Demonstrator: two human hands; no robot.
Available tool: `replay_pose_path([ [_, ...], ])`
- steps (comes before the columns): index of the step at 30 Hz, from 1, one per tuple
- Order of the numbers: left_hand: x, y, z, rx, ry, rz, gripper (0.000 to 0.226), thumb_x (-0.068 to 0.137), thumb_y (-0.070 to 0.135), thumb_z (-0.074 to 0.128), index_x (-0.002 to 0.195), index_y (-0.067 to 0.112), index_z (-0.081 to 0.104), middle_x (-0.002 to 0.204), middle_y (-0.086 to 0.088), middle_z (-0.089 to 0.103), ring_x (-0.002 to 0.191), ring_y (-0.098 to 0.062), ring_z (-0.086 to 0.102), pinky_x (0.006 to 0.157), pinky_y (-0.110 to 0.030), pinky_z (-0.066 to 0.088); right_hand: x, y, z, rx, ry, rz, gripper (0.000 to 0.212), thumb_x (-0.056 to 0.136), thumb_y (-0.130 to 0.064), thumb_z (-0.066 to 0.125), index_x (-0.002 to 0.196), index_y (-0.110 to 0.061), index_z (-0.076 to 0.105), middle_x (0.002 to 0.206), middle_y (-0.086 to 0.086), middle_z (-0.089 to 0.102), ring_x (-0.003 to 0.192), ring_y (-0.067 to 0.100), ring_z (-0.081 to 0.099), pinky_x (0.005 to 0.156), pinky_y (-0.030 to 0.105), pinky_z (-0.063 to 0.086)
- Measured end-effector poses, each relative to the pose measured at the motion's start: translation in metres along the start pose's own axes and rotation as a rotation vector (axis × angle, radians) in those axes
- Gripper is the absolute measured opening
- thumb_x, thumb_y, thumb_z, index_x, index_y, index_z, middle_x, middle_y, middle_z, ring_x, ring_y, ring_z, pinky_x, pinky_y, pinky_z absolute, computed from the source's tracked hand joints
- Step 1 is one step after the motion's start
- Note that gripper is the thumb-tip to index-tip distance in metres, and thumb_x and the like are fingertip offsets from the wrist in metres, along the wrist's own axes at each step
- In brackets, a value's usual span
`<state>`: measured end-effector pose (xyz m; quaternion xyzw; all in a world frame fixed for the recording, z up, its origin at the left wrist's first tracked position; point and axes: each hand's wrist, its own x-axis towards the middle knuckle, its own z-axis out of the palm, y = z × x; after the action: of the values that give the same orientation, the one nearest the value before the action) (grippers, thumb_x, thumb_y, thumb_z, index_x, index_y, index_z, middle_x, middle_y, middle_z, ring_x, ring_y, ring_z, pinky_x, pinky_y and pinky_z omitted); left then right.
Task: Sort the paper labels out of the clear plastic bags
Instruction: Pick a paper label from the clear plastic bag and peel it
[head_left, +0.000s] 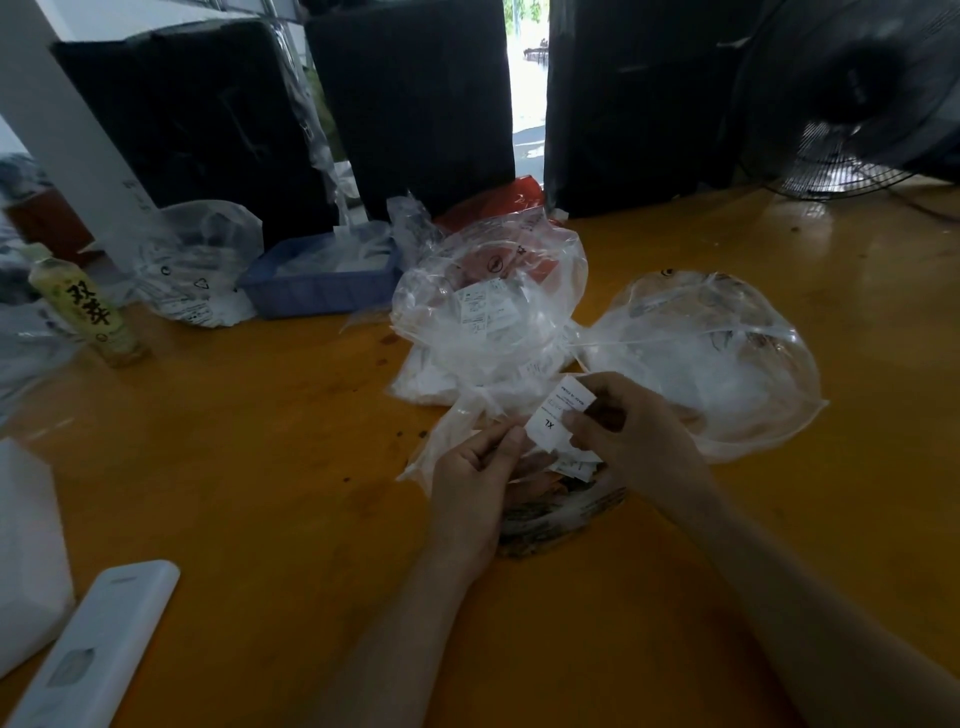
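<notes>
Handling: paper label (558, 415) reads as near weightless, thin, and flexible; it likely creases or tears if pulled hard, so an edge pinch suits it.
Right hand: right hand (631, 434) pinches the label's right edge between thumb and fingertips, just above the table.
Left hand: left hand (480, 475) curls round the crumpled mouth of the near clear bag (550, 499), holding it; fingertips sit just beside the label's lower left corner, contact unclear.
Label position: held over the near bag, in front of two puffed bags.
Orientation: long axis runs from lower left to upper right; "XL" print sits at the lower end, upside down to the wearer.
Bag handling: slick, soft film, probably slippery; best gripped at the bunched opening.
Stock left: middle bag (488, 306) holds more labels; right bag (717, 358) contents blurred.
Nearby: blue tray (317, 291) beyond on the orange table (260, 467).
</notes>
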<state>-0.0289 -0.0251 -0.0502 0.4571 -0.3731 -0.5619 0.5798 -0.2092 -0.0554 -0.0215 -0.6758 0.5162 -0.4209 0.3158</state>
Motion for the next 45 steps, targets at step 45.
replay_pose_path([
  [45,0.008,0.005,-0.004,-0.154,-0.024,-0.155,0.053,0.112,0.049,0.037,0.128,0.008,0.067,0.121,-0.012,0.078,0.100,-0.031,0.078,0.070,-0.038,0.066,0.032,-0.028,-0.018,-0.376,0.013,0.034,0.034,0.104,-0.034,0.053,0.076,-0.018,0.064,0.063,-0.004,0.064,0.053,0.022,0.057,0.051,0.029,0.046],
])
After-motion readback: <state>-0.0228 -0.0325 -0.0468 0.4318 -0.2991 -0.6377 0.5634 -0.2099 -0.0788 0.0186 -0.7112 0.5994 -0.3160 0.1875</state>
